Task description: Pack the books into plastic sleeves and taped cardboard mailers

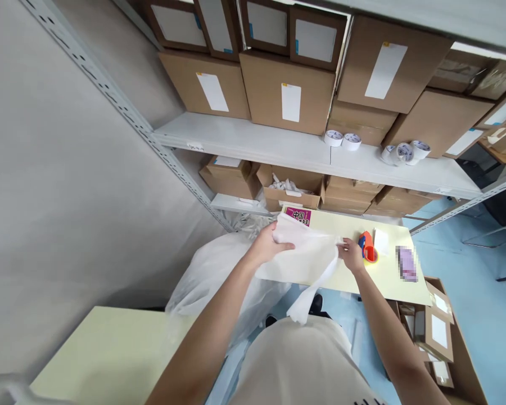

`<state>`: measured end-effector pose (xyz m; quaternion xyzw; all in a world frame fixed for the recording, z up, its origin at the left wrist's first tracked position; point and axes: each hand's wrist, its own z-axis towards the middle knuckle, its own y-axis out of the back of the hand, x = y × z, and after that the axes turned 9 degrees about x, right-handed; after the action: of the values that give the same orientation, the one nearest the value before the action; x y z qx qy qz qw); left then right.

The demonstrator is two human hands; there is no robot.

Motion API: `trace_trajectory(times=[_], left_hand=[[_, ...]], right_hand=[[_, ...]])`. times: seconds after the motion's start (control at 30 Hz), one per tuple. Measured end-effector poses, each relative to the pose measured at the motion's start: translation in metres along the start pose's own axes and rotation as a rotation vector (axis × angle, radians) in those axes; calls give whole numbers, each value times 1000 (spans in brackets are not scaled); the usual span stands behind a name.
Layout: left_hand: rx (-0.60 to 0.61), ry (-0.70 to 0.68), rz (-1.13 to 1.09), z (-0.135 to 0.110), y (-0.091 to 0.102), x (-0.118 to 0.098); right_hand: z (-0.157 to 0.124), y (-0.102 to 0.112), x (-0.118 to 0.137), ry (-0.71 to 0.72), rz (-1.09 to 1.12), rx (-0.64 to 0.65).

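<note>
A thin white plastic bag lies stretched over the front of a pale yellow table, one corner hanging off the near edge. My left hand pinches the bag's left end, fingers closed on it. My right hand grips the bag's right end. Under the bag's far left corner lies a pink book with printed characters. Just right of my right hand sits an orange tape dispenser, with a white paper slip beyond it.
A white metal shelf behind the table holds brown cardboard boxes and tape rolls. A big clear bag bulges at the left. An open box of labelled cartons sits on the blue floor at right. A second table is near left.
</note>
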<state>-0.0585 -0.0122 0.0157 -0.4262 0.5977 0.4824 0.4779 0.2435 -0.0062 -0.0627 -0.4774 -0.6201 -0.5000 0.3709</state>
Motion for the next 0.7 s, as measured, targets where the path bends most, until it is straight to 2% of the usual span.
trace_trajectory(times=[0.1, 0.2, 0.37, 0.47, 0.53, 0.6, 0.7], left_hand=[[-57, 12, 292, 19, 17, -2], [-55, 59, 446, 38, 27, 8], [-268, 205, 742, 61, 20, 19], [-292, 270, 900, 64, 21, 25], [-279, 344, 971, 64, 26, 33], [-261, 417, 1013, 61, 32, 43], [-246, 450, 1035, 56, 34, 61]], right_hand=[[13, 23, -7, -29, 43, 94], [23, 45, -8, -42, 90, 196], [41, 78, -13, -75, 110, 376], [48, 100, -25, -116, 66, 602], [49, 114, -35, -148, 24, 692], [48, 123, -44, -158, 11, 713], [50, 124, -55, -144, -35, 632]])
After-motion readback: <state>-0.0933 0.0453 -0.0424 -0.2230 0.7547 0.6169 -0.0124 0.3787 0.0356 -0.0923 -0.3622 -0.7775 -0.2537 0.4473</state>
